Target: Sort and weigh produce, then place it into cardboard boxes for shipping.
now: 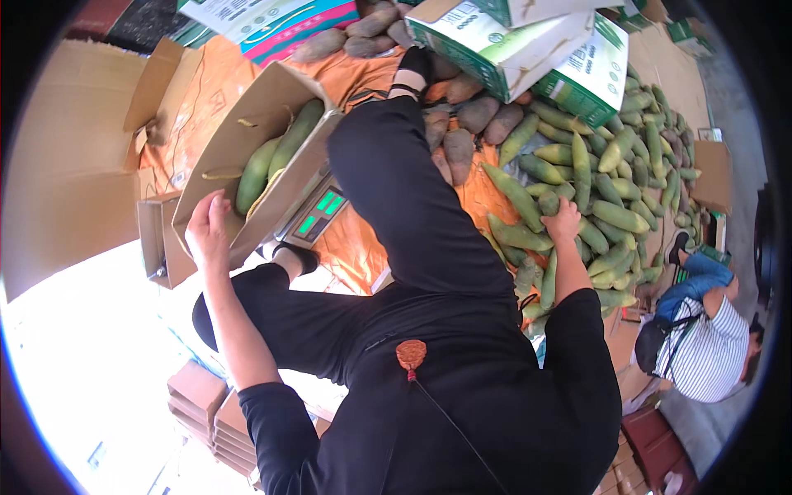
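My left hand pinches the near side wall of an open cardboard box, its fingers closed over the rim. Inside the box lie two long green radishes, with yellow rope handles showing at the walls. The box sits tilted against a scale with a lit green display. Out to the right, my right hand reaches into a large heap of green radishes. Its fingers are curled over a green radish at the heap's near edge; the hand partly hides it.
Brownish-purple root vegetables lie beyond my foot on an orange sheet. Green and white cartons stand behind them. A large open cardboard box is at left, stacked flat cartons lower left. Another person crouches at right.
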